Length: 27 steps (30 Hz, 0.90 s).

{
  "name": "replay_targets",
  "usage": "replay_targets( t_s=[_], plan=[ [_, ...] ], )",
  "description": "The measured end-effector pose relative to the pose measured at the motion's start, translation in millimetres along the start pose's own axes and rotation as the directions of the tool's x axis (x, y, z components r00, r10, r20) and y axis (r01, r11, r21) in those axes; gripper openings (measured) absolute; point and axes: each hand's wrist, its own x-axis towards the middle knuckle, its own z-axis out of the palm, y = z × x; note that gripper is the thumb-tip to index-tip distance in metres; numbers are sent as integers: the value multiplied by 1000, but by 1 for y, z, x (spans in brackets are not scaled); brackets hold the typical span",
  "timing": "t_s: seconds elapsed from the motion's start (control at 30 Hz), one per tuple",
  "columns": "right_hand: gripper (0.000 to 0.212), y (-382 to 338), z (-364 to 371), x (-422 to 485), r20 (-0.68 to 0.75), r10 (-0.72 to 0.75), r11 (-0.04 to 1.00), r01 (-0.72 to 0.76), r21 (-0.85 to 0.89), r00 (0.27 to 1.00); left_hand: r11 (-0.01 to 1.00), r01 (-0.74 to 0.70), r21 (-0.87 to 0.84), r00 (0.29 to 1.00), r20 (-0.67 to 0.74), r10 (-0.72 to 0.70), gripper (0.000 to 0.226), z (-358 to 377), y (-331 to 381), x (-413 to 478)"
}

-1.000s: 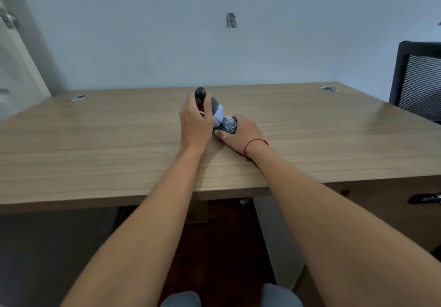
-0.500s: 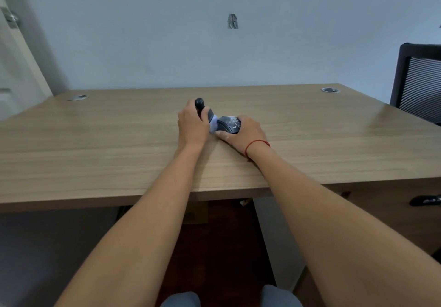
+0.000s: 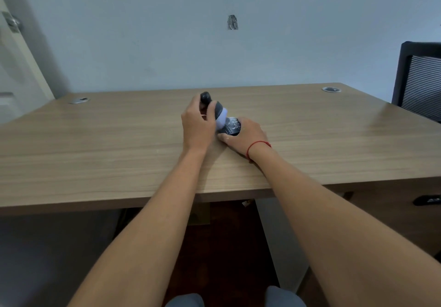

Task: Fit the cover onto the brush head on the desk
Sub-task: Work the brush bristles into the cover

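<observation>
The brush [image 3: 220,114] has a dark handle with a round knob at the top and a pale lilac head, and it tilts up to the left over the middle of the wooden desk [image 3: 107,144]. My left hand [image 3: 196,124] is wrapped around its handle. A clear cover with white print [image 3: 232,126] sits against the lilac head, low on the desk. My right hand [image 3: 245,137], with a red cord at the wrist, grips that cover from the right. How far the cover sits over the head is hidden by my fingers.
Two round metal cable grommets lie at the desk's back corners, one at the left [image 3: 80,100] and one at the right [image 3: 331,89]. A black mesh chair [image 3: 417,77] stands at the right edge. A pale wall runs behind the desk.
The brush handle has tipped back up from a flatter pose half a second ago. Both hands stay closed on brush and cover in the same spot on the desk.
</observation>
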Motion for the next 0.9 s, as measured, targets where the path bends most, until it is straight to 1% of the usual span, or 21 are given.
replay_targets(
  t_s=[0.07, 0.13, 0.17, 0.27, 0.3, 0.37, 0.43, 0.47, 0.53, 0.6, 0.67, 0.73, 0.83, 0.9],
  plan=[
    [41, 0, -1, 0, 0, -5, 1000, 5, 9, 1000, 996, 22, 85, 998, 56, -27, 17, 2, -3, -1],
    [43, -1, -1, -1, -11, -8, 1000, 8, 14, 1000, 986, 71, 151, 996, 47, -79, 16, 0, -7, 2],
    [44, -1, 0, -2, -10, -4, 1000, 4, 16, 1000, 988, 70, 140, 997, 33, -75, 15, -1, -8, 3],
    [40, 0, -1, -1, -3, 5, 1000, -5, 16, 1000, 999, 24, -38, 999, -20, -25, 14, -2, 0, 1],
    [38, 0, -2, -1, -3, 7, 1000, -7, 18, 1000, 998, 19, -54, 1000, -15, -19, 15, 0, 2, 0],
    [38, 0, -2, -1, -4, 5, 1000, -5, 23, 1000, 999, 43, 18, 999, 20, -44, 18, 3, -1, 0],
    [44, -1, -1, -1, -8, 5, 1000, -5, 24, 1000, 989, 94, 115, 996, -3, -94, 20, 3, -5, 3],
    [45, -1, -1, -1, -15, 9, 1000, -9, 24, 1000, 990, 95, 107, 995, -16, -93, 19, 3, -6, 4],
    [42, -1, -1, 0, -21, 16, 1000, -16, 17, 1000, 999, 48, 7, 999, -6, -48, 17, 2, -1, 2],
    [38, -1, -3, 1, -22, 21, 1000, -21, 13, 1000, 1000, 7, -9, 1000, 27, -7, 15, 4, 3, -1],
    [44, -1, -2, 1, -32, 26, 999, -25, 27, 999, 995, 39, 87, 997, 57, -44, 17, 5, -2, 2],
    [50, -1, 0, 0, -34, 25, 999, -24, 28, 999, 984, 75, 164, 995, 53, -85, 16, 2, -6, 5],
    [52, -1, 0, 0, -28, 31, 999, -30, 16, 999, 999, 20, 48, 999, 27, -21, 14, 0, 0, 4],
    [50, -2, -2, 2, -27, 31, 999, -30, 14, 999, 999, 8, 39, 998, 56, -10, 16, 3, 0, 5]
  ],
)
